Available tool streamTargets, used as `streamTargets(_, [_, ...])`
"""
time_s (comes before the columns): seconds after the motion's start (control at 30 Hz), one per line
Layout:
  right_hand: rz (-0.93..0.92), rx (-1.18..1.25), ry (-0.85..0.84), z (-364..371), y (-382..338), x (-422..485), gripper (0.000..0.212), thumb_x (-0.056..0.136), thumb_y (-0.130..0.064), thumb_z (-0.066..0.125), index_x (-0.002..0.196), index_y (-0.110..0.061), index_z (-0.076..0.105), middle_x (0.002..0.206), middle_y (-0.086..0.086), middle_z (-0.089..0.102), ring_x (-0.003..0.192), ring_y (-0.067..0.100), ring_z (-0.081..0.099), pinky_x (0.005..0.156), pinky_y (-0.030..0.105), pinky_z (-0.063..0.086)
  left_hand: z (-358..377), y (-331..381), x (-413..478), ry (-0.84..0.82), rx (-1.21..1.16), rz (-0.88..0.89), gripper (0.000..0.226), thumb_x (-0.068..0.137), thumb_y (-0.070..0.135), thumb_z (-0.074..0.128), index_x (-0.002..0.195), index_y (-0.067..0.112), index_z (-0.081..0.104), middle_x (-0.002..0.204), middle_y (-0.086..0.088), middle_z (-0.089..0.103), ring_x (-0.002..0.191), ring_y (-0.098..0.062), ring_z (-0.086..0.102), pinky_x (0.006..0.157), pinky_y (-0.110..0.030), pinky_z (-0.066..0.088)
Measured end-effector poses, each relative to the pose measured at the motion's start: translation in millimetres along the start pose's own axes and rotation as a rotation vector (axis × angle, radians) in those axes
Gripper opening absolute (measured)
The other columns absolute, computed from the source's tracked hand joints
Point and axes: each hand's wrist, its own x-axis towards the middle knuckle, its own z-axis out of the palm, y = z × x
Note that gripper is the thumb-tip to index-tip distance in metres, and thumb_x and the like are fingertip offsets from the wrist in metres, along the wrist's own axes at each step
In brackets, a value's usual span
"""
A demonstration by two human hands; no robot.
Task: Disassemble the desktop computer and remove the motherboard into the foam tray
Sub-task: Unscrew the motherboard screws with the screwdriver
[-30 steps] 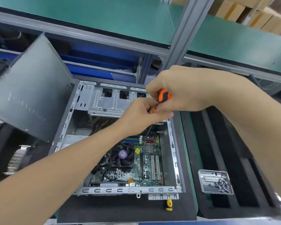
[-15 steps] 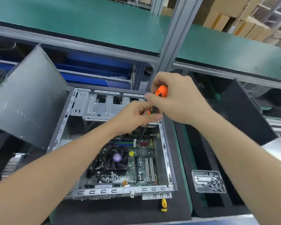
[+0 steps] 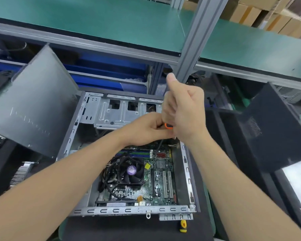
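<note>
Screwdriver (image 3: 168, 126) is clenched roughly upright in the right hand (image 3: 184, 112), its lower end pinched by the left hand (image 3: 146, 129). Motherboard (image 3: 160, 180) is found straight below, tbh.

No legible text — side panel (image 3: 33, 108) lettering faint

Cardboard boxes (image 3: 245, 14) sit beyond the green shelf (image 3: 94, 20); blue bins (image 3: 108, 66) lie beneath it
</note>
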Motion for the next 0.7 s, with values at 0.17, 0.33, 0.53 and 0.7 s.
streamTargets(0.17, [0.199,0.149,-0.607,-24,0,19,0.057,0.098,-0.023,0.051,0.046,-0.016,0.028,0.040,0.002,0.021,0.037,0.010,0.017,0.046,0.025,0.016,-1,-14,-7,-0.085,-0.066,0.069,0.023,0.106,0.025,0.055,0.110,0.012,0.073,0.100,-0.036,0.061,0.084,-0.050,0.051,0.075,-0.040,0.034])
streamTargets(0.33, [0.187,0.081,-0.562,-13,1,17,0.047,0.095,-0.024,0.055,0.052,-0.014,0.038,0.043,0.002,0.031,0.039,0.014,0.022,0.044,0.031,0.018,2,-19,-16,-0.044,-0.082,0.039,0.031,0.106,0.040,0.051,0.093,0.023,0.073,0.084,-0.031,0.059,0.067,-0.036,0.042,0.065,-0.033,0.031])
streamTargets(0.53, [-0.014,-0.136,0.388,16,10,-21,0.051,0.099,-0.048,0.063,0.067,-0.010,0.053,0.058,0.009,0.051,0.051,0.019,0.047,0.051,0.028,0.042,17,-22,-11,0.053,0.016,-0.045,0.025,0.097,0.041,0.053,0.078,0.048,0.068,0.073,0.012,0.067,0.068,-0.007,0.056,0.065,-0.025,0.042])
streamTargets(0.7, [-0.125,-0.124,0.492,23,10,-25,0.065,0.104,-0.042,0.057,0.052,-0.008,0.034,0.049,0.006,0.030,0.046,0.024,0.026,0.049,0.028,0.026,21,-22,-16,-0.022,0.000,-0.035,0.038,0.105,0.019,0.051,0.101,0.052,0.069,0.090,0.023,0.072,0.087,0.011,0.059,0.081,-0.020,0.052])
